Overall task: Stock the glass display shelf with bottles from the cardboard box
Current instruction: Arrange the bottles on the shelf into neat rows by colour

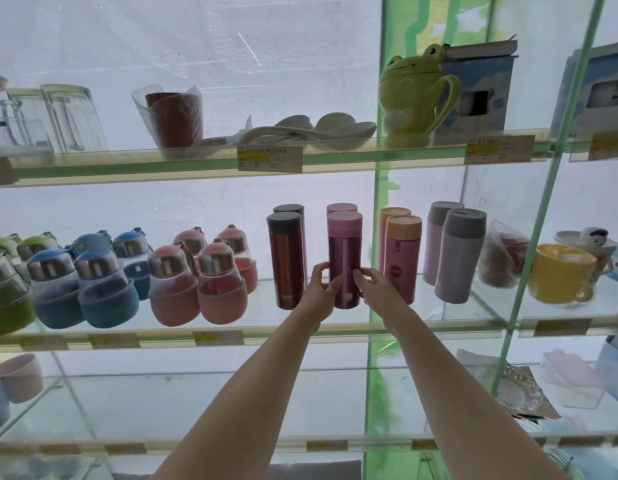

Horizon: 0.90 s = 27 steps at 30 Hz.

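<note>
A purple bottle with a pink cap (345, 258) stands upright on the middle glass shelf (259, 329), in front of a second pink-capped bottle (341, 207). My left hand (322, 284) holds its lower left side, thumb and fingers curled round it. My right hand (371, 284) holds its lower right side. To its left stand two dark red bottles with black caps (286, 261). To its right are two pink bottles with orange caps (402, 258) and two lilac bottles with grey caps (459, 258). The cardboard box is out of view.
Round blue (106, 289), salmon (200, 285) and green (6, 289) bottles fill the shelf's left part. A yellow mug (560, 275) sits right of a green glass divider (532, 251). The upper shelf holds glasses, a red cup, spoons and a frog mug (413, 95).
</note>
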Available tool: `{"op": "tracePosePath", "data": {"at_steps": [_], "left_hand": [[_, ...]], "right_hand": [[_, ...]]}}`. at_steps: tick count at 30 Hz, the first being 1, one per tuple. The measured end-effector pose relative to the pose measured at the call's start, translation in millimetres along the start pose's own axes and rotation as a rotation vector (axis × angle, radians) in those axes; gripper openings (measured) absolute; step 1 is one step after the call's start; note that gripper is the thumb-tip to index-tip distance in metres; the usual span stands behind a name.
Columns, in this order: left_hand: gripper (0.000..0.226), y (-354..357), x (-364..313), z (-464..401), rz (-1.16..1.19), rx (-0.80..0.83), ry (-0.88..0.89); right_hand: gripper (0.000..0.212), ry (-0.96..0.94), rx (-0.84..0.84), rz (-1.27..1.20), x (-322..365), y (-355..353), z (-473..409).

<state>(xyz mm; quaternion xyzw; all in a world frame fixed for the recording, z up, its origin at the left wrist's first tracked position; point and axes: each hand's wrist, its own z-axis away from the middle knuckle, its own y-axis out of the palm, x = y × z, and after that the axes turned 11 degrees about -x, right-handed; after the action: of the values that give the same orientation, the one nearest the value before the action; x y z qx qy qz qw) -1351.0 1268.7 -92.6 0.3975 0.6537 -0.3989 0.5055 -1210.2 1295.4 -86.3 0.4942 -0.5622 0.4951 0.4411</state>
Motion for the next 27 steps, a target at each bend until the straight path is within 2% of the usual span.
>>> {"op": "tracePosePath", "data": {"at_steps": [4, 10, 24, 27], "left_hand": [[0.037, 4.1, 0.8, -0.8, -0.083, -0.037, 0.04], [0.036, 4.1, 0.3, 0.6, -0.124, -0.08, 0.047], [0.038, 4.2, -0.7, -0.2, -0.138, -0.026, 0.022], [0.038, 7.0, 0.1, -1.1, -0.173, -0.048, 0.039]], "right_hand": [[0.032, -0.006, 0.037, 0.011, -3.9, -2.5, -2.5], [0.028, -0.018, 0.033, -0.001, -6.2, -0.7, -3.9], [0.025, -0.072, -0.056, -0.019, -10.2, 1.1, -7.1], [0.032, -0.074, -0.041, 0.003, -10.7, 0.7, -7.9]]}}
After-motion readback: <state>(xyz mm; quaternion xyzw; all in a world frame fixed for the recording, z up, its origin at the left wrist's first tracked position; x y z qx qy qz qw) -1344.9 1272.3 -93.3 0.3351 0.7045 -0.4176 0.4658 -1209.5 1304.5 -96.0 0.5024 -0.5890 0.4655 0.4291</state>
